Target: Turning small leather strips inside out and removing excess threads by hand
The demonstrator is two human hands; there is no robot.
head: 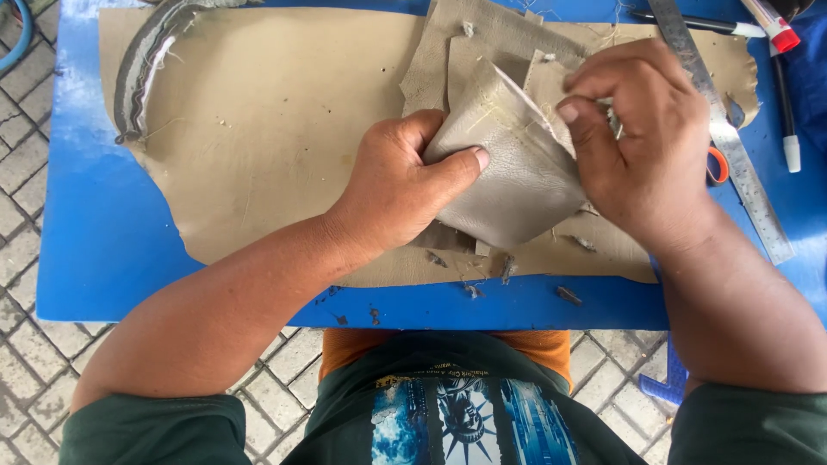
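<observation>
Your left hand (396, 185) has its fingers (461, 164) clamped on the folded leather piece (517, 172): the thumb lies across its grey face and the other fingers curl under its left edge, out of sight. Your right hand (642, 142) closes on the same piece from three o'clock, thumb tip pressing a small tan flap (549, 86) at the piece's upper edge, the remaining fingers bent together over the top.

The folded leather piece sits between both hands, just right of the picture's middle, its rounded lower corner pointing to six o'clock. It rests on a large tan hide (258, 129) spread over the blue counter (112, 241). A second loose tan offcut (482, 34) lies under it toward twelve o'clock.

At ten o'clock on the hide runs a curved grey strip with frayed white threads (142, 69). At three o'clock from your right hand, a steel ruler (732, 146) slants down the counter, and an orange scissor handle (717, 165) peeks out between the hand and the ruler. Toward one o'clock lie a black pen (689, 23) and a red-capped marker (775, 26); a white-tipped pen (788, 129) lies beyond the ruler. Small leather scraps (508, 271) are scattered at six o'clock along the hide's near edge. Grey paving stones (26, 344) show below the counter.
</observation>
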